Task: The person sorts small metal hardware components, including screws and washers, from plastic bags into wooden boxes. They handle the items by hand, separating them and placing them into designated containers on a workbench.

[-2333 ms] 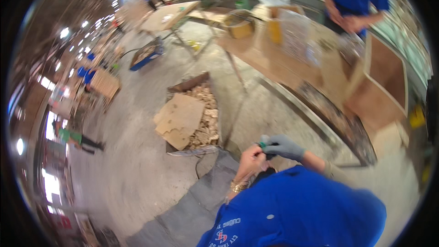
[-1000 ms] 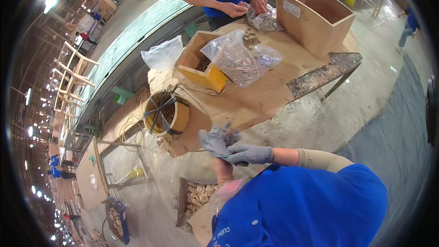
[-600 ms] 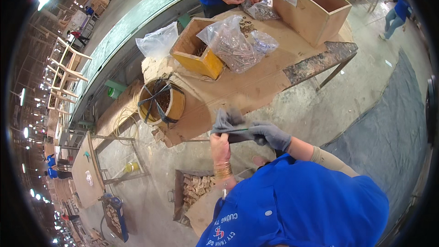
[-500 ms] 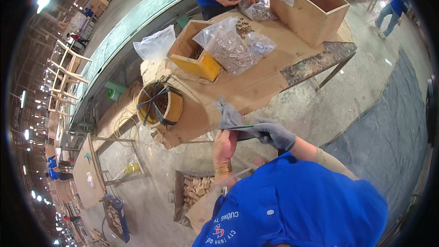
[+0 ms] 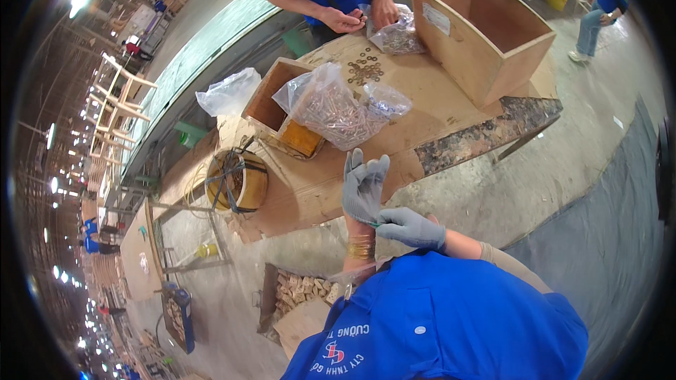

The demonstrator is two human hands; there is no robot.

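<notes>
My left hand (image 5: 364,186) is raised in front of the table's near edge, inside a grey work glove. Its fingers point upward and stand apart, some of them slightly bent. Gold bangles circle the wrist below. My right hand (image 5: 414,228), gloved in grey too, is closed on the left glove's cuff (image 5: 377,224) at the wrist. A little green shows at that cuff. Beyond my left fingertips, a clear plastic bag of screws (image 5: 343,109) lies on the cardboard-covered table (image 5: 296,186).
Around the bag stand a yellow-fronted wooden box (image 5: 303,139), a round yellow tub (image 5: 246,186) and a large wooden box (image 5: 486,35). Loose washers (image 5: 364,70) lie behind. Across the table, a co-worker's hands (image 5: 362,17) handle another bag. A crate of wood pieces (image 5: 299,288) sits on the floor.
The grey glove, bunched over my left fingers before, now covers the hand down to the wrist. My right hand has moved down to its cuff. The view has shifted slightly.
</notes>
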